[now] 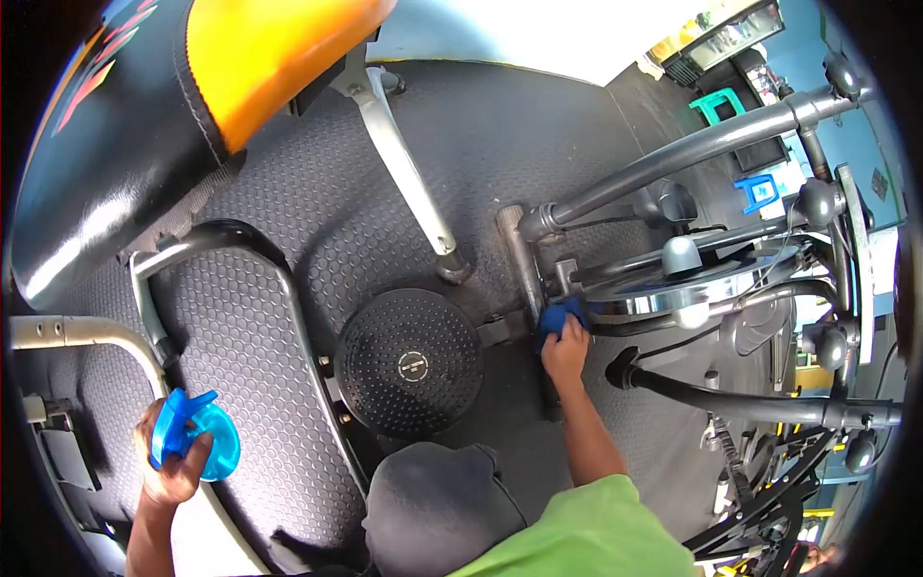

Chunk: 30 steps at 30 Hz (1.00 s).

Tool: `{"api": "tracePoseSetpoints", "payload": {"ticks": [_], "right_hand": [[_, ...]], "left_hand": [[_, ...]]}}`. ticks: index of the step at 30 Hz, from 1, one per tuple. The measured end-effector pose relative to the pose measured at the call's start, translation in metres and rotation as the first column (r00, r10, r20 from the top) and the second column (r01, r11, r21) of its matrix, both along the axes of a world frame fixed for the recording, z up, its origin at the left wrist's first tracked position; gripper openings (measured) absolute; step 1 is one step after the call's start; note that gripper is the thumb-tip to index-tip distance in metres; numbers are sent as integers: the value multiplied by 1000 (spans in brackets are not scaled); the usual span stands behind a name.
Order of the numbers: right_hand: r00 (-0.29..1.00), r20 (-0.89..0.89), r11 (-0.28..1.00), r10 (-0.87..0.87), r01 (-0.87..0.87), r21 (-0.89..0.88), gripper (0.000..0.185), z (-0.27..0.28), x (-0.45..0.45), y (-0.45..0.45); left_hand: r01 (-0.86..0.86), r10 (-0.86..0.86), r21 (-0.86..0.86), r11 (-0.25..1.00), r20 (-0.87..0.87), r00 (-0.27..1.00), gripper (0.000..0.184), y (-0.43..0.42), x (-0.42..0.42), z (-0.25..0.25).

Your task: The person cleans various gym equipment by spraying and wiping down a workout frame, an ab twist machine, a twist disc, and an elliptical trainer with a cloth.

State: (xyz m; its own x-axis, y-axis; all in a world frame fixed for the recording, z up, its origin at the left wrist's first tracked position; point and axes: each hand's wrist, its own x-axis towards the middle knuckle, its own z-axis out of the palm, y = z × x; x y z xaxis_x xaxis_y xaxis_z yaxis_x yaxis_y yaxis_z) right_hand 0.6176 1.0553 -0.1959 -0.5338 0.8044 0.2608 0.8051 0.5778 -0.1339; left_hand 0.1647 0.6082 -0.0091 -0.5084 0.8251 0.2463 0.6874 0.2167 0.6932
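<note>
My left hand is wrapped around a translucent blue spray bottle with a blue trigger head, at the lower left. Toward the middle right, my right hand presses a dark blue cloth against the dark metal floor bar of an exercise machine. The fingers cover part of the cloth. A round black studded twist disc lies left of my right hand, joined to the bar by a short bracket. A curved dark tube runs between the disc and the bottle.
A black and orange padded bag fills the upper left. A silver leg stands on the black textured mat. Thick dark tubes and a wheel spread across the right. Green and blue stools are farther off.
</note>
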Motion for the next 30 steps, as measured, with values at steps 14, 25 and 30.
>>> {"api": "tracePoseSetpoints", "payload": {"ticks": [14,25,30], "right_hand": [[952,-5,919,-307,295,-262,61,3,-38,38],[879,175,853,-443,474,-219,71,16,-48,45],[989,-124,982,-79,56,-181,51,16,-26,-23]], "left_hand": [[217,-212,-163,962,47,976,42,32,33,24],[203,-207,-169,964,-6,978,43,37,41,32],[115,-111,-78,990,43,993,38,37,43,40]]}}
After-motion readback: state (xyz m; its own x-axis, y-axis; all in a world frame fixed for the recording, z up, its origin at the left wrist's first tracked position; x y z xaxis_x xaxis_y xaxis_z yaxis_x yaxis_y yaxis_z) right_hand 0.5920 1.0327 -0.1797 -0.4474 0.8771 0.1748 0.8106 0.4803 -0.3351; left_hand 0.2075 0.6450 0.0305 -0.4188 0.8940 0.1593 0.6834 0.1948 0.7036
